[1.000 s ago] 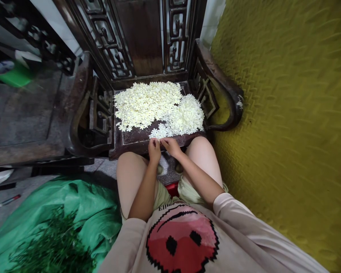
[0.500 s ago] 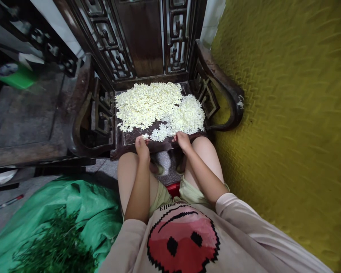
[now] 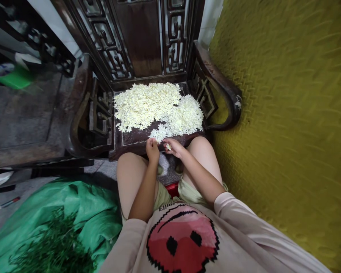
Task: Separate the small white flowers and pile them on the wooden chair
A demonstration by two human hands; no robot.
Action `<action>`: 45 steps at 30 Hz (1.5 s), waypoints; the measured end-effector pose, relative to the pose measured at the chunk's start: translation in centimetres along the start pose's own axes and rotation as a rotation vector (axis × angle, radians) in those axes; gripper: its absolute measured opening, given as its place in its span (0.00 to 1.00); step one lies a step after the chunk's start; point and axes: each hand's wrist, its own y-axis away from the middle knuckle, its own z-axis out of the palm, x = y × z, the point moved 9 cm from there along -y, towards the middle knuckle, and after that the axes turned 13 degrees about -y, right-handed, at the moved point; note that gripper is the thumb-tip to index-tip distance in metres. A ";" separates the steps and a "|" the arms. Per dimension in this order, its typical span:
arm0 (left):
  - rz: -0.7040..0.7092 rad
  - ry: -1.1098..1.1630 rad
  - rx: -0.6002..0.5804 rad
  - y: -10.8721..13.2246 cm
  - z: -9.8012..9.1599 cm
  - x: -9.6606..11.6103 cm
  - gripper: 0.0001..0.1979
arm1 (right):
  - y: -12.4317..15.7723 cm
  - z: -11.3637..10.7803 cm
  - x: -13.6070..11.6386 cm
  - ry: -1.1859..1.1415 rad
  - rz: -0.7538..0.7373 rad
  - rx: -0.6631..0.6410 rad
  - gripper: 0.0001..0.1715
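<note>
Pale yellow-white flower heads lie in a broad pile [image 3: 146, 104] across the dark wooden seat [image 3: 136, 137]. A rounder, whiter heap of flowers [image 3: 186, 116] adjoins it on the right, and a small cluster of flowers [image 3: 160, 132] extends toward the seat's front edge. My left hand [image 3: 152, 150] is closed at the near side of that cluster; what its fingertips grip is hidden. Just right of it, my right hand [image 3: 174, 148] holds a single white flower [image 3: 168, 146] at its fingers. Both hands are close together over the front edge.
Curved armrests [image 3: 234, 102] flank the seat, with a carved backrest [image 3: 146, 41] behind. A yellow textured surface [image 3: 287, 113] rises on the right. To the left stands another wooden seat [image 3: 19, 117] bearing a green container [image 3: 14, 77]. Green leafy sprigs [image 3: 53, 244] lie on green sheeting [image 3: 88, 201].
My left hand has moved right, from the bare front of the seat to the small cluster. My right hand has shifted slightly left and lower, and a flower now shows in it.
</note>
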 end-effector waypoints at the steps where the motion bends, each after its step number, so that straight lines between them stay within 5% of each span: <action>1: -0.011 0.001 0.002 0.0 0.0 -0.1 0.08 | 0.1 0.5 -0.1 0.037 -0.024 -0.049 0.06; 4: -0.033 -0.013 0.001 0.1 0.0 -0.1 0.07 | 0.2 1.2 -0.7 0.156 -0.140 -0.102 0.13; 9: -0.078 0.062 -0.016 0.2 0.3 -0.4 0.11 | -0.3 0.4 -1.8 0.248 -0.288 -0.001 0.17; 20: -0.542 0.415 -0.339 1.3 3.5 -3.8 0.17 | -0.6 0.8 -1.9 0.358 -0.364 -0.091 0.16; 25: -0.660 0.334 -0.304 1.6 2.9 -5.1 0.16 | -1.3 0.6 -1.7 0.480 -0.419 -0.076 0.14; 34: -0.382 0.131 -0.278 0.2 2.7 -3.9 0.18 | -0.3 1.2 -1.4 0.259 -0.267 -0.105 0.19; 45: -0.177 0.019 -0.265 0.1 2.8 -2.3 0.13 | -0.5 -0.9 -2.1 0.207 -0.284 0.104 0.17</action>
